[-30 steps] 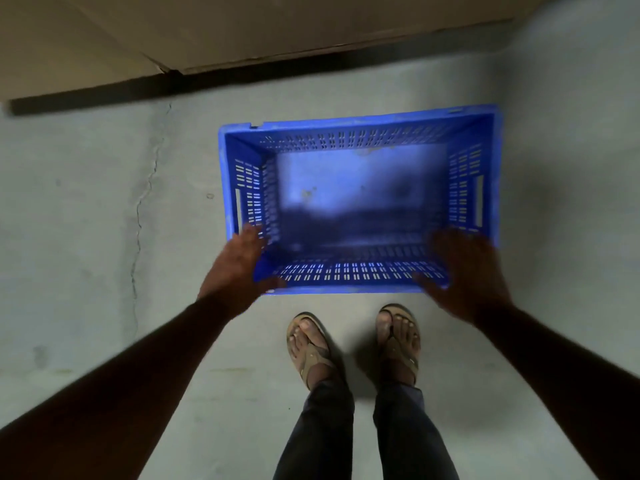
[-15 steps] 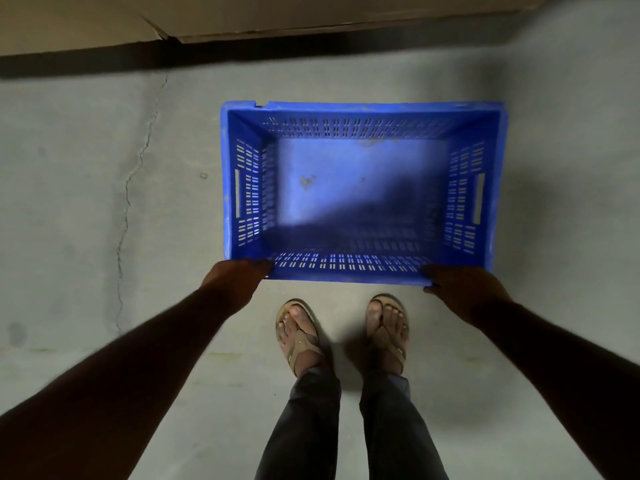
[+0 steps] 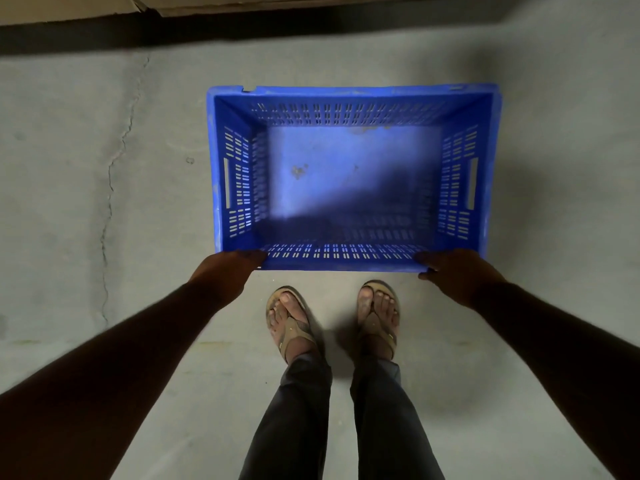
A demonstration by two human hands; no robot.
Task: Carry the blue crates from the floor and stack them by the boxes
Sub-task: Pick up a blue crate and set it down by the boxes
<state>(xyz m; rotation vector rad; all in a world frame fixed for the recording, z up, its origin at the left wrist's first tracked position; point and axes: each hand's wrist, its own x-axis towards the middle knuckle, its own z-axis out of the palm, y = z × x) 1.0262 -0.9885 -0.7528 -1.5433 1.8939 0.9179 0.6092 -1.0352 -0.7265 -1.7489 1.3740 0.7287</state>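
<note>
Left hand clamped on near-left corner of blue crate, right hand clamped on near-right corner, fingers curled over the near rim. Crate empty, upright, open side up, stretching away ahead of both hands over grey floor. Sandalled feet just behind and between the hands; cardboard boxes well beyond the crate's far rim.

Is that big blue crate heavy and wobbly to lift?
Probably light: the blue crate is empty, with slotted walls. It looks like stiff moulded plastic, so unlikely to flop. The left hand and right hand hold only its near rim, so it may tip away.
</note>
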